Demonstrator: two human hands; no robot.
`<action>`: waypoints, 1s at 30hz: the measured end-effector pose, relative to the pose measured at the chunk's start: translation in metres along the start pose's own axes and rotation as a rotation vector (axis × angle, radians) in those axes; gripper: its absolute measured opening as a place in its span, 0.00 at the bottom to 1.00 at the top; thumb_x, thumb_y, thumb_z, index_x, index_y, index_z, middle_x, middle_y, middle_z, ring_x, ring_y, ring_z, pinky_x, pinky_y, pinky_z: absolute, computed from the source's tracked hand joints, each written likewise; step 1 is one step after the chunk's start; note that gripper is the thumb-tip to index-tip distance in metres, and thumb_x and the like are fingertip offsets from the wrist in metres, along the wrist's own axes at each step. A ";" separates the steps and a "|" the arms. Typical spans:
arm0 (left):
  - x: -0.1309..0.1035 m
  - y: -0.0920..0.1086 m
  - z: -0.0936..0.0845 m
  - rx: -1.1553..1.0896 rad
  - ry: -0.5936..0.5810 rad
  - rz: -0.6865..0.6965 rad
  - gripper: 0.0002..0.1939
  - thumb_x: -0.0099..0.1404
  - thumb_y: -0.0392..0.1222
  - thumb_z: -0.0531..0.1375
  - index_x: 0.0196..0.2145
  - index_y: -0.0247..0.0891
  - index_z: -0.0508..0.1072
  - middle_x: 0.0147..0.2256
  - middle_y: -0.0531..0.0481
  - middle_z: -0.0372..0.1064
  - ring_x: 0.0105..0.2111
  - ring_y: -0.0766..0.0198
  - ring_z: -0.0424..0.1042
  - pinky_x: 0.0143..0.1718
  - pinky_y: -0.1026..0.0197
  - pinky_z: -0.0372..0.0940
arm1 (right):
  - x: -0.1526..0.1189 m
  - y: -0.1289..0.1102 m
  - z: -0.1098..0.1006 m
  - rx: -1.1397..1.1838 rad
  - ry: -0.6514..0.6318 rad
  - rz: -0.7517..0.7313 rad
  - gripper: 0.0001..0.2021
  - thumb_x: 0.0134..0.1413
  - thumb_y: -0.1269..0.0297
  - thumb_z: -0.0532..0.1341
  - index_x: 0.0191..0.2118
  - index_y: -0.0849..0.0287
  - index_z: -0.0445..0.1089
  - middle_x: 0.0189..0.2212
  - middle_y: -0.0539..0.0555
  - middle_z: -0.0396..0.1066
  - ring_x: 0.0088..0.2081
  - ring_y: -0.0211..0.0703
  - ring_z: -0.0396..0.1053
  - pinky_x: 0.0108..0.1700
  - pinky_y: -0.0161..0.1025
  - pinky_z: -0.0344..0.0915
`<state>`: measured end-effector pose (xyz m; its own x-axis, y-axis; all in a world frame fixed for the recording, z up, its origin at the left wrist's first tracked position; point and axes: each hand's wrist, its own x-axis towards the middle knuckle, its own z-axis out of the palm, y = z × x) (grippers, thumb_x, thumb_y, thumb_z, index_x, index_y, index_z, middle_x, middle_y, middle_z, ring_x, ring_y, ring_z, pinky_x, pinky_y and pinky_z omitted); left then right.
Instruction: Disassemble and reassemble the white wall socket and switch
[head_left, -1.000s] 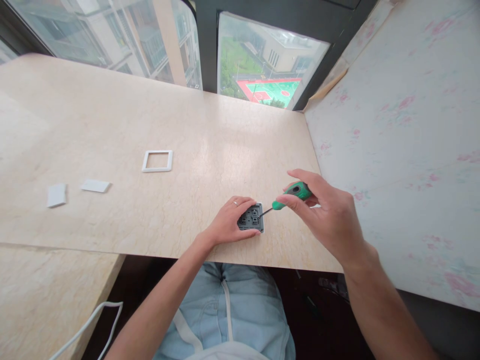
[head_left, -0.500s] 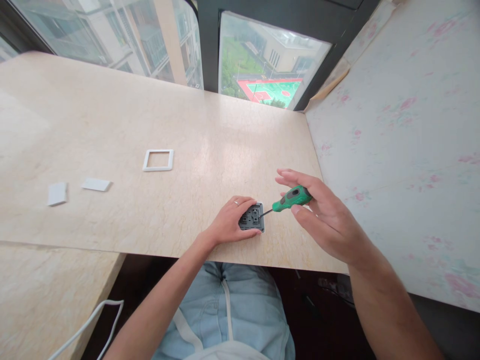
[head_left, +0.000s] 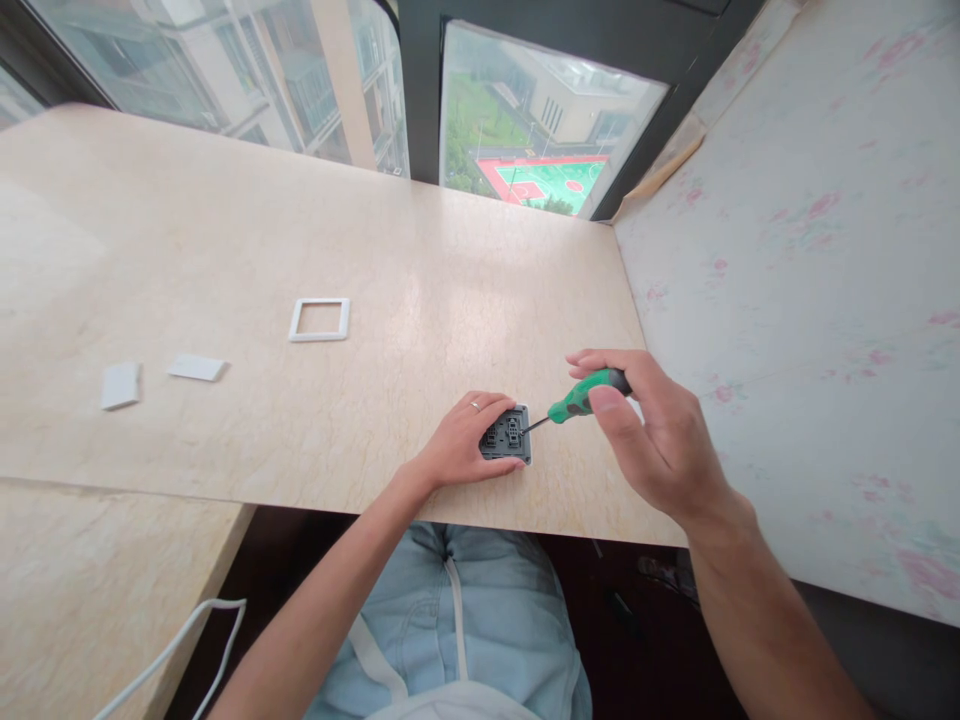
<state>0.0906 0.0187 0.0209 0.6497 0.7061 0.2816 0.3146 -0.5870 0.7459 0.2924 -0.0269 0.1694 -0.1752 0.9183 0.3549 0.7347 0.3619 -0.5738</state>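
Note:
My left hand grips a dark grey wall switch module from its left side, thumb along the near edge and fingers along the far edge, pressing it to the stone ledge. In my right hand is a screwdriver with a green and black handle, held between thumb and fingers. It slants down to the left, and its tip meets the module right of the middle. Whether the tip sits in a screw is too small to tell. Part of the module is hidden under my left hand.
A white rectangular switch frame lies farther back on the stone ledge. Two white rocker covers lie at the left. A window borders the far side, a flowered wall the right. A white cable hangs at the lower left.
My right hand has turned around the screwdriver handle, its thumb now higher and its fingers curled differently, and the handle has rotated. My left hand and the switch module stay in place.

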 end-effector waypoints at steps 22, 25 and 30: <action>-0.001 -0.003 0.001 -0.001 -0.014 -0.009 0.36 0.59 0.58 0.67 0.61 0.44 0.62 0.57 0.41 0.66 0.57 0.47 0.64 0.60 0.43 0.61 | 0.001 -0.004 -0.004 0.088 -0.070 -0.025 0.19 0.68 0.62 0.53 0.62 0.49 0.64 0.56 0.57 0.72 0.54 0.53 0.72 0.54 0.53 0.72; 0.000 -0.002 0.001 0.002 -0.024 -0.008 0.36 0.60 0.58 0.67 0.61 0.44 0.62 0.57 0.41 0.66 0.57 0.47 0.64 0.60 0.43 0.61 | -0.001 -0.004 -0.006 0.151 -0.123 0.009 0.22 0.68 0.63 0.52 0.65 0.48 0.61 0.60 0.56 0.69 0.59 0.54 0.69 0.58 0.55 0.70; 0.000 -0.002 0.000 -0.001 -0.032 -0.021 0.37 0.60 0.58 0.66 0.62 0.46 0.61 0.58 0.41 0.65 0.58 0.46 0.64 0.60 0.42 0.60 | 0.001 -0.003 -0.006 0.154 -0.093 0.034 0.19 0.66 0.62 0.58 0.61 0.48 0.66 0.52 0.54 0.75 0.47 0.49 0.77 0.50 0.49 0.76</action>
<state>0.0901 0.0195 0.0197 0.6649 0.7051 0.2465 0.3273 -0.5717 0.7523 0.2942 -0.0282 0.1756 -0.2169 0.9388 0.2676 0.6335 0.3439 -0.6931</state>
